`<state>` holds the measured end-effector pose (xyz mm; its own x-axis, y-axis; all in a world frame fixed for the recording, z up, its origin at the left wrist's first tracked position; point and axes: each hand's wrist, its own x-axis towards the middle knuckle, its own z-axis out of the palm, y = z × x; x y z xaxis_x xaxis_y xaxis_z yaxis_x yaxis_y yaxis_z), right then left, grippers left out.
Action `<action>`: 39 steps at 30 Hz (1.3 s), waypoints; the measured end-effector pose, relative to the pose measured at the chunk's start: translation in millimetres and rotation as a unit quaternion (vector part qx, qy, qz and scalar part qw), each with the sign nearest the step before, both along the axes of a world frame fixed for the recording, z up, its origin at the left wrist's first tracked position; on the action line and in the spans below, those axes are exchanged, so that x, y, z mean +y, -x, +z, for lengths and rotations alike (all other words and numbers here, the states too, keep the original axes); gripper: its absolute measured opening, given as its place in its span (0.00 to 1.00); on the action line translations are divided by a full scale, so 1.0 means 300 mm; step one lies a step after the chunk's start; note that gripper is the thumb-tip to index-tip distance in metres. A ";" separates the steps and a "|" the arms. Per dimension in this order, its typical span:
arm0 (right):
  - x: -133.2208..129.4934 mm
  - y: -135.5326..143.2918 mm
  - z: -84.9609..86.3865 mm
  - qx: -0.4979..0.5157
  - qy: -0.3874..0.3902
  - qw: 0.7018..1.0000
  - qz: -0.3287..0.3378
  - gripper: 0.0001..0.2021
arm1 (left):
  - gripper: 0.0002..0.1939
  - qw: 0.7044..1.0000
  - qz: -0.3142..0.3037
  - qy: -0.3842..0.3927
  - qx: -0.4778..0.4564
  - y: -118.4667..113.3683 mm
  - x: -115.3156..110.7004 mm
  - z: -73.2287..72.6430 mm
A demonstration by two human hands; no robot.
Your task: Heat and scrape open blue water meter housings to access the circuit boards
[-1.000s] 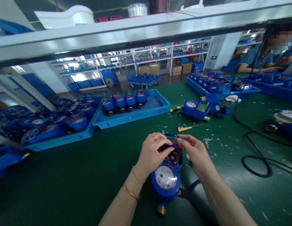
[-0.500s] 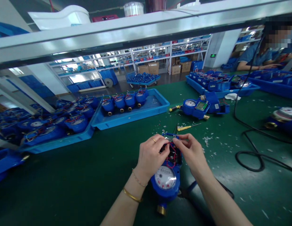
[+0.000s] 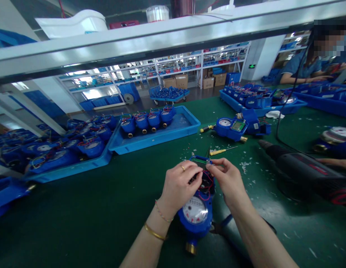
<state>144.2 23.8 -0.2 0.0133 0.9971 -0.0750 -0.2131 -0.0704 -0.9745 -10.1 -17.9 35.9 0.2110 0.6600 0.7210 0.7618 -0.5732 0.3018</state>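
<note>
On the green table (image 3: 128, 208), the blue meter (image 3: 194, 216) is set face up under both hands. The fingertips of the left hand (image 3: 178, 184) are closed together over the red wires (image 3: 205, 194); what is pinched cannot be told. At the compartment's far corner, the grip of the right hand (image 3: 230, 182) is likewise unclear. Thin leads could be snapped by a hard tug, or the right forearm bumped if the black tool (image 3: 304, 167) were swung inward.

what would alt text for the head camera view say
Left hand and right hand at an open blue meter with red wires on a green table. Beyond, blue trays of other meters; right, a black heat gun.
</note>
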 end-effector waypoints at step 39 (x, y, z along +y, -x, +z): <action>-0.031 -0.032 0.003 -0.084 -0.069 0.994 0.000 0.29 | 0.28 0.931 0.005 0.281 -0.231 0.021 0.037 -0.028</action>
<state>154.0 14.3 0.7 0.0143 0.9977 0.0666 -0.0464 0.0672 -0.9967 -16.4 -6.7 27.5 -0.0443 0.9610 0.2731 0.4812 -0.2191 0.8488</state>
